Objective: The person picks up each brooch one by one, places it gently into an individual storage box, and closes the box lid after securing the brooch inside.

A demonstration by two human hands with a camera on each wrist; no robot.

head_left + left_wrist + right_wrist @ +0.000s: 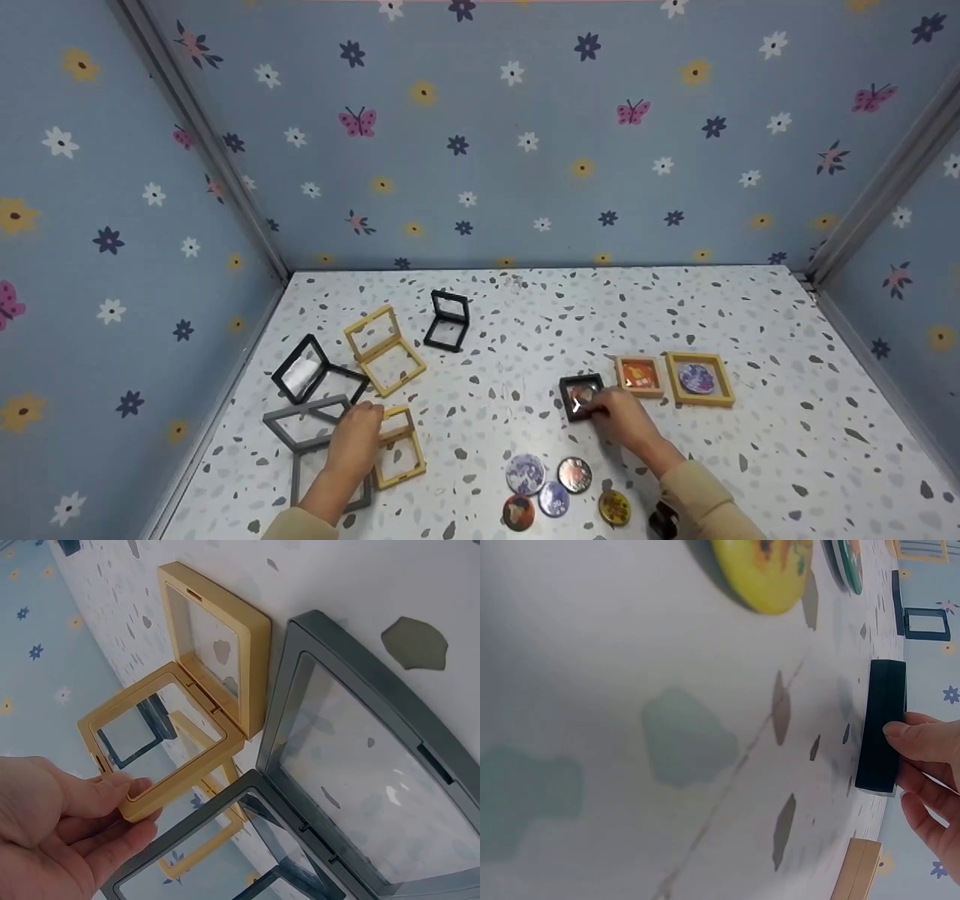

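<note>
My left hand [352, 442] is at the small yellow display frame [259, 667], which stands hinged open with clear film in both halves. In the left wrist view, the thumb and fingers pinch a corner of its raised half. Right beside it is a larger grey frame [360, 682], also hinged open. My right hand [626, 420] holds the side of a small black frame [881, 720], thumb on the near face and fingers behind. The head view shows this black frame folded flat on the table, with a dark-and-orange round piece [581, 395] showing inside, partly covered by the fingers.
Farther back on the left stand a black frame [319, 349], a larger yellow frame [381, 348] and a small black frame [452, 320], all open. Right of my right hand lie a light tan frame [640, 392] and a yellow frame [701, 400]. Several round badges [525, 474] lie in front.
</note>
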